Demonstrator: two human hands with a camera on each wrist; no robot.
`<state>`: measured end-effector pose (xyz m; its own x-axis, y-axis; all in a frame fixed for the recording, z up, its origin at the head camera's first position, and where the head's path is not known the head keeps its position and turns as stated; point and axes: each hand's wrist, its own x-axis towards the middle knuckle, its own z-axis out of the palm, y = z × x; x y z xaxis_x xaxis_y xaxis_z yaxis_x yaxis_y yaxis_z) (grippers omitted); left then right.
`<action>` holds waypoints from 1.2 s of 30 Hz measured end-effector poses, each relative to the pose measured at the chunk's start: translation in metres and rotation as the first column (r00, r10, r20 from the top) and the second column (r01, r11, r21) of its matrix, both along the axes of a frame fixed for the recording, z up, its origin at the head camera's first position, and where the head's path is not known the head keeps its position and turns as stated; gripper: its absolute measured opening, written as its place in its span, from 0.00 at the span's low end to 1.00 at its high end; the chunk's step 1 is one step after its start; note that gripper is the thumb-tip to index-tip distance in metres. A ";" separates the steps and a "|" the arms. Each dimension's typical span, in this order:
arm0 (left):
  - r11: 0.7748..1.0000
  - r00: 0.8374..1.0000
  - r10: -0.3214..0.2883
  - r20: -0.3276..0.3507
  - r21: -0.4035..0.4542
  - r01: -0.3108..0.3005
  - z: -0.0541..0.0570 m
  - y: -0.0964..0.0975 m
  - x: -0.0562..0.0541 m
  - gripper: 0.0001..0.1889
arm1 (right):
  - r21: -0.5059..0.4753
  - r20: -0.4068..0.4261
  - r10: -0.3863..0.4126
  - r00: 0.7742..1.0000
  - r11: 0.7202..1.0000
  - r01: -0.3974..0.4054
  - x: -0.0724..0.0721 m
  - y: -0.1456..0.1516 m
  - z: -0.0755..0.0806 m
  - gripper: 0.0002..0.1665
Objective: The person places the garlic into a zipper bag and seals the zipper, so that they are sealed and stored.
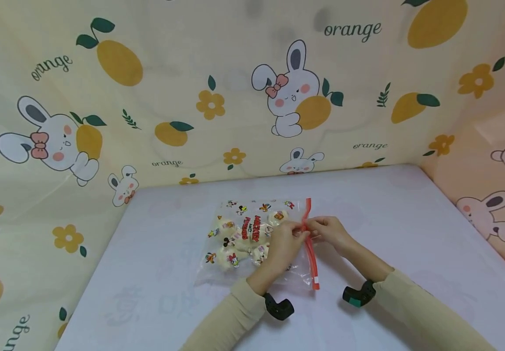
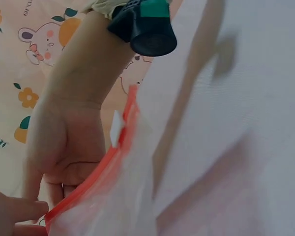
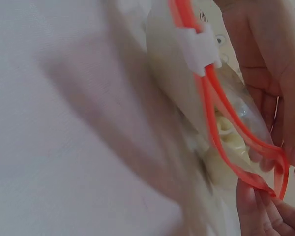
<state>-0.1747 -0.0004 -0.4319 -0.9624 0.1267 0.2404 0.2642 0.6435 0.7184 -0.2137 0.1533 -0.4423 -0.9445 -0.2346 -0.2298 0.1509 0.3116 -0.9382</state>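
A clear zip bag (image 1: 235, 273) printed with cartoon figures lies flat on the table, its red zip strip (image 1: 311, 258) on the right side. Several cream-coloured lumps (image 3: 226, 129) are inside it. My left hand (image 1: 284, 243) lies over the bag's right part and pinches the strip around its middle. Just across from it, my right hand (image 1: 332, 235) pinches the strip too, the fingertips of both close together. Between the hands and the white slider (image 3: 199, 51), the two red edges stand apart in the right wrist view. The slider sits near the strip's near end.
The white tabletop (image 1: 156, 253) extends around the bag. A cream cloth (image 1: 217, 48) with rabbits and oranges hangs behind and along both sides. Black wrist devices, one at the left wrist (image 1: 279, 308) and one at the right (image 1: 359, 294), hang low over the table.
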 end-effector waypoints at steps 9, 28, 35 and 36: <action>0.996 0.997 -0.068 -0.041 -0.056 0.065 0.001 -0.006 0.010 0.12 | -0.020 0.026 -0.009 1.000 1.000 0.010 -0.001 -0.001 -0.003 0.27; 0.849 0.870 -0.433 0.234 0.431 0.306 -0.011 -0.011 0.073 0.10 | 0.001 0.054 -0.023 0.998 1.000 0.023 -0.019 -0.001 -0.006 0.27; 0.750 0.748 -0.502 0.434 0.649 0.127 -0.025 -0.010 0.091 0.12 | 0.042 0.065 -0.014 0.998 0.999 0.012 -0.021 -0.001 -0.005 0.27; 0.736 0.729 -0.506 0.461 0.672 0.086 -0.026 -0.009 0.093 0.12 | 0.056 0.069 -0.015 0.997 0.998 0.011 -0.022 -0.001 -0.005 0.28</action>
<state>-0.0817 -0.0093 -0.4584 -0.8540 0.4719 -0.2193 -0.2401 0.0166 0.9706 -0.2353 0.1526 -0.4474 -0.9287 -0.2076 -0.3073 0.2195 0.3602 -0.9067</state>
